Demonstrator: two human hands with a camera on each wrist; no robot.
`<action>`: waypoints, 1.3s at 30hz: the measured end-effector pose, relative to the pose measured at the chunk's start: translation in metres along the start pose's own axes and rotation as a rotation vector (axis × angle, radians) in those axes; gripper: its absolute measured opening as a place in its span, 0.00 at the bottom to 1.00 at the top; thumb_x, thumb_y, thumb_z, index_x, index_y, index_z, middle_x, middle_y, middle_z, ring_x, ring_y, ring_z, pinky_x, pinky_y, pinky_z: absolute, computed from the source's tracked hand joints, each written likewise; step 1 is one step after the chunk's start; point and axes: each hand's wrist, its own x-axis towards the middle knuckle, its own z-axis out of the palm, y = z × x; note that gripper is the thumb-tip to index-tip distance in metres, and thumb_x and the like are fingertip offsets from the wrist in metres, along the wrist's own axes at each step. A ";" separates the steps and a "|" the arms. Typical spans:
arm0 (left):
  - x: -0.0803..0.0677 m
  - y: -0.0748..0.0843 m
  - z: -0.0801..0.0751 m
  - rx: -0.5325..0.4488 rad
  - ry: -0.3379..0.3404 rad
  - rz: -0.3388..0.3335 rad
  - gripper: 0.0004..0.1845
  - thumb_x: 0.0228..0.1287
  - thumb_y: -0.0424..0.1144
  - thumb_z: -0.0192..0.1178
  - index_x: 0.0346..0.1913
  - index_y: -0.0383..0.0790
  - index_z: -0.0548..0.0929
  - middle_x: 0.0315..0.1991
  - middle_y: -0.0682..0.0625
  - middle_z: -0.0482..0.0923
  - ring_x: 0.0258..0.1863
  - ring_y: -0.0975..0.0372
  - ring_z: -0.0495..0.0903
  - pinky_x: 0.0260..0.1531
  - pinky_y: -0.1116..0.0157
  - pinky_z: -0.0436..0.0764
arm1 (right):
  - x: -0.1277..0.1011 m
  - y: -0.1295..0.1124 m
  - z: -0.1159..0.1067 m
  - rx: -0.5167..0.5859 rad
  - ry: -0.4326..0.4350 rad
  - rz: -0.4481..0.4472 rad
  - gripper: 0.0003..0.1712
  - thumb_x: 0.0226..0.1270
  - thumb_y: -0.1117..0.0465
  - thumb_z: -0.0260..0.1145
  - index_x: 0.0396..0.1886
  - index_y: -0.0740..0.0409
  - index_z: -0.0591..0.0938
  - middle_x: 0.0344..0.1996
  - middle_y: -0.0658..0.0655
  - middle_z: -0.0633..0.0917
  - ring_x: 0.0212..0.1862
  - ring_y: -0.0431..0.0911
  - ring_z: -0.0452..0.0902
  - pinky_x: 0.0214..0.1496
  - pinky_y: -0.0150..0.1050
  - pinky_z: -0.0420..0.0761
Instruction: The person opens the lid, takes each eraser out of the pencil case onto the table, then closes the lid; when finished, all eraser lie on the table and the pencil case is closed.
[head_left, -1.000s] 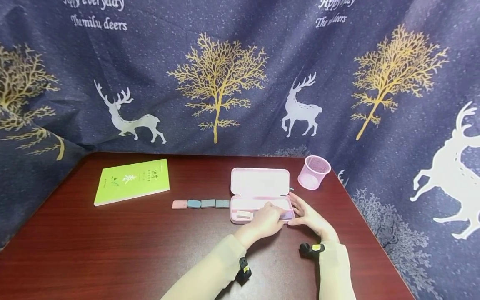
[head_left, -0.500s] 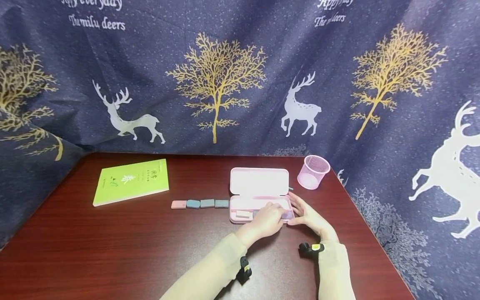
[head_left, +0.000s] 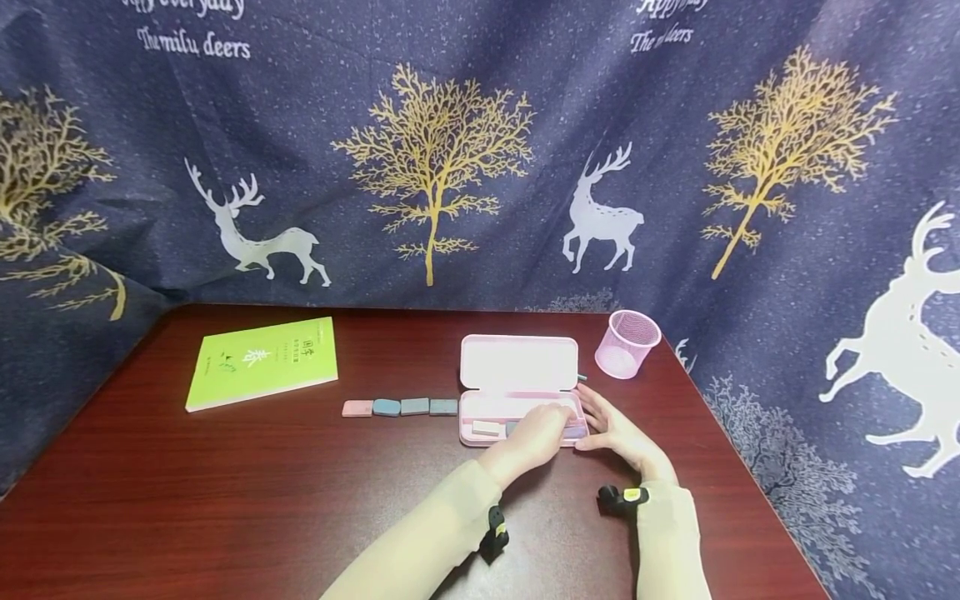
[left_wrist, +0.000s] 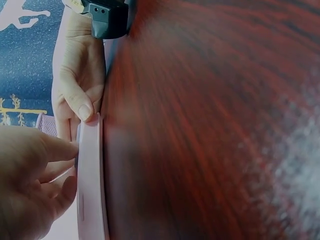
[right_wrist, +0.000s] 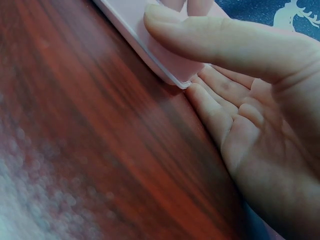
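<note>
A pink pencil case lies with its lid raised. My left hand reaches over its tray, the fingertips at the front compartment. In the left wrist view, the index finger touches a dark bluish edge just inside the case wall, with the thumb apart from it. A white eraser lies at the left of the compartment, a blue-grey block partly under the hand, and a purplish block at the right. My right hand holds the case's right end, thumb against the front wall.
A row of erasers, pink and blue-grey, runs left from the case. The green book lies at the back left. A pink mesh pen holder stands behind the right hand, near the table's right edge.
My left hand has shifted slightly right and away from me over the tray, showing more of the purplish block. The right hand and the case stay where they were.
</note>
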 end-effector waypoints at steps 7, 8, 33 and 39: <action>0.002 0.000 -0.002 0.043 0.046 0.046 0.09 0.63 0.32 0.58 0.38 0.43 0.89 0.37 0.54 0.88 0.43 0.63 0.85 0.46 0.70 0.80 | 0.001 0.001 0.000 0.006 -0.003 0.002 0.59 0.54 0.73 0.71 0.77 0.68 0.42 0.76 0.74 0.43 0.74 0.72 0.40 0.60 0.18 0.66; 0.003 0.000 -0.002 0.047 0.046 0.049 0.09 0.63 0.32 0.58 0.37 0.43 0.89 0.36 0.54 0.88 0.42 0.63 0.85 0.45 0.70 0.80 | 0.001 0.000 0.000 0.006 -0.004 0.001 0.59 0.54 0.73 0.71 0.77 0.68 0.42 0.76 0.74 0.43 0.74 0.72 0.40 0.60 0.18 0.67; 0.004 -0.003 0.005 -0.065 0.078 -0.029 0.07 0.64 0.37 0.63 0.43 0.44 0.89 0.40 0.56 0.88 0.44 0.65 0.85 0.48 0.70 0.80 | 0.000 0.000 0.000 0.012 0.002 0.024 0.60 0.54 0.71 0.71 0.77 0.66 0.42 0.76 0.72 0.42 0.75 0.71 0.40 0.60 0.18 0.66; 0.002 -0.008 0.001 -0.168 0.142 -0.027 0.08 0.67 0.38 0.61 0.44 0.44 0.88 0.39 0.55 0.88 0.39 0.67 0.84 0.42 0.73 0.80 | 0.001 0.000 0.000 0.014 0.004 0.024 0.60 0.54 0.71 0.71 0.78 0.65 0.42 0.77 0.71 0.43 0.75 0.70 0.40 0.60 0.18 0.67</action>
